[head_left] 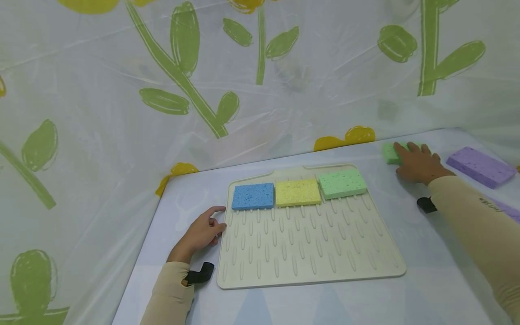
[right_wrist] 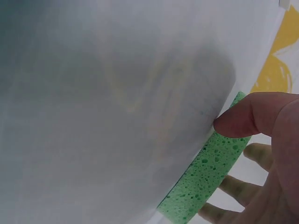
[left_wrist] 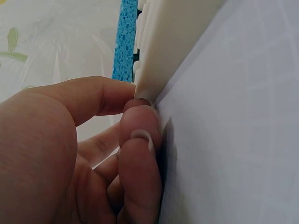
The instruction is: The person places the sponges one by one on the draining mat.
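Right hand (head_left: 422, 166), holding a rectangular, porous loose green sponge (head_left: 390, 155) near the rear edge of the white-covered table (head_left: 443, 271), to the right of the mat. From my remote post I see, in the head view, fingers spread across the sponge's top; in the right wrist view, the thumb presses its narrow side opposite the other fingertips, so I read the digits as grasping it. I cannot tell whether its underside touches the table.

Left hand (head_left: 203, 231), at the left edge of a flat, cream-coloured ribbed mat (head_left: 308, 257) with rounded corners and raised oblong ridges. I note the index finger and thumb touching that edge, the digits loosely bent and clasping nothing. The left wrist view shows me the fingertips against the mat's thick rim.

Along the mat's rear, I count three rectangular porous sponges in a row, left to right: a blue sponge (head_left: 253, 196), a yellow sponge (head_left: 298, 192) and a pale green sponge (head_left: 342, 183).

Just beyond the right hand lies a purple block-shaped sponge (head_left: 481, 167); a second purple piece (head_left: 505, 208) is partly hidden by the beige right sleeve (head_left: 471, 225). Behind the table hangs a whitish curtain (head_left: 325, 99) printed with green stems and yellow flowers.
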`<action>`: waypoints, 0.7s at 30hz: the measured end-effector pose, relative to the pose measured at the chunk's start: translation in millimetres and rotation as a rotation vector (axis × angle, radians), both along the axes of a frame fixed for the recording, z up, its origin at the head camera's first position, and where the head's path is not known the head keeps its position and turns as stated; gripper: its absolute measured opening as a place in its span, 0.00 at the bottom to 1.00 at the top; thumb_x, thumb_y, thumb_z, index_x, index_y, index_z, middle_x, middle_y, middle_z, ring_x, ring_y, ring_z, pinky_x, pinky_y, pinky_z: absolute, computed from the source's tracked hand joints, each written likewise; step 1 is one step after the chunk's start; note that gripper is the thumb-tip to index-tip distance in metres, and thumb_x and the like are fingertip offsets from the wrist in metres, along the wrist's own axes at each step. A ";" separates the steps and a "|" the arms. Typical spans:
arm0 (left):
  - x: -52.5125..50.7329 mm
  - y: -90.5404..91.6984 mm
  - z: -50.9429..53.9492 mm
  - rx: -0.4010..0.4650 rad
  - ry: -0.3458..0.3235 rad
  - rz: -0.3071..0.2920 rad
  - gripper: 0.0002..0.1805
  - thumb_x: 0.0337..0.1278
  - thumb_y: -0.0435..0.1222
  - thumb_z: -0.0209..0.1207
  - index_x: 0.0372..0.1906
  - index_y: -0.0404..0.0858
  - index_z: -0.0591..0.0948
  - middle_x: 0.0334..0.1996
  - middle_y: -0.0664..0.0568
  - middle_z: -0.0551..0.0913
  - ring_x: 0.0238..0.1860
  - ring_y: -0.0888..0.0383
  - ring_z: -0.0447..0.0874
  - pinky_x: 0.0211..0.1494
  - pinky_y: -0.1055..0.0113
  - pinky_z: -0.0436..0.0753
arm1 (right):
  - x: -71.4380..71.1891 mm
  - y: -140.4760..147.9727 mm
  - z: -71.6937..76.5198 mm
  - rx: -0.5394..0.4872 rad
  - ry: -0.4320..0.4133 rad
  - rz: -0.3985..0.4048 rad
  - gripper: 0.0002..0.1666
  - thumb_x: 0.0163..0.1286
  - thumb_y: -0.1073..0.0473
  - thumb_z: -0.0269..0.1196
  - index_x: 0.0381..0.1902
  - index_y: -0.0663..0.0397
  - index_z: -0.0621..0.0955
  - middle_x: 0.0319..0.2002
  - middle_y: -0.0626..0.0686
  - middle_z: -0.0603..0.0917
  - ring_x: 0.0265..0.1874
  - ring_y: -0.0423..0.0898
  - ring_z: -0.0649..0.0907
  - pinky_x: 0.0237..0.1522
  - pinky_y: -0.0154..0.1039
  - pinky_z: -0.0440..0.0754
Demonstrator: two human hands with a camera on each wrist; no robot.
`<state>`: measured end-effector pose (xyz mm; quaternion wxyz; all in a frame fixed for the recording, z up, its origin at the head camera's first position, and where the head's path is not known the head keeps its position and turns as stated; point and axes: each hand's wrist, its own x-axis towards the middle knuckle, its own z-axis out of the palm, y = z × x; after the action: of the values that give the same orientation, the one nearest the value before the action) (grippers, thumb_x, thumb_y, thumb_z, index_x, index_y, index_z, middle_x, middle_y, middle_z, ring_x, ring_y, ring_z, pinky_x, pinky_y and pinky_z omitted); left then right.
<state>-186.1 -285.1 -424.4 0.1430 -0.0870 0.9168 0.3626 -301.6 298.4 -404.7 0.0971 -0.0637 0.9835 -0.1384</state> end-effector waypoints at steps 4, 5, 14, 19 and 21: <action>0.2 -0.2 -0.4 -0.002 0.005 -0.003 0.32 0.63 0.40 0.60 0.72 0.52 0.67 0.28 0.49 0.78 0.22 0.55 0.76 0.28 0.65 0.75 | 3.2 -1.7 3.7 0.009 0.003 -0.007 0.47 0.69 0.59 0.54 0.77 0.65 0.44 0.68 0.84 0.46 0.64 0.88 0.48 0.56 0.84 0.52; 0.2 -0.2 -0.5 -0.001 0.006 -0.004 0.32 0.63 0.40 0.60 0.72 0.52 0.67 0.28 0.49 0.78 0.22 0.55 0.76 0.28 0.65 0.75 | 3.8 -2.1 4.5 0.011 0.007 -0.007 0.47 0.69 0.59 0.54 0.77 0.66 0.45 0.67 0.84 0.47 0.63 0.88 0.49 0.55 0.84 0.53; 0.6 -0.9 -0.9 -0.001 0.007 -0.014 0.32 0.64 0.39 0.60 0.73 0.51 0.67 0.28 0.49 0.77 0.22 0.55 0.76 0.28 0.65 0.75 | 6.5 -2.3 3.2 0.015 0.037 -0.016 0.43 0.68 0.59 0.55 0.75 0.69 0.51 0.65 0.84 0.51 0.61 0.88 0.52 0.53 0.85 0.52; 0.4 -0.7 -0.1 0.008 0.012 -0.018 0.32 0.64 0.40 0.60 0.73 0.51 0.67 0.28 0.49 0.77 0.22 0.55 0.76 0.28 0.64 0.75 | 5.7 -0.8 -0.2 0.039 0.064 -0.026 0.38 0.69 0.60 0.53 0.72 0.69 0.55 0.62 0.83 0.55 0.59 0.87 0.55 0.52 0.84 0.53; 0.8 -0.7 -0.3 0.007 0.008 -0.018 0.33 0.64 0.40 0.60 0.73 0.50 0.67 0.28 0.49 0.77 0.22 0.55 0.76 0.28 0.64 0.75 | 5.4 0.0 -1.4 0.033 0.057 -0.026 0.37 0.70 0.59 0.52 0.72 0.69 0.56 0.63 0.83 0.55 0.59 0.87 0.55 0.52 0.84 0.54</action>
<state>-185.3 -285.8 -424.6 0.1429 -0.0769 0.9168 0.3648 -296.2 298.3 -406.0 0.0681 -0.0534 0.9888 -0.1214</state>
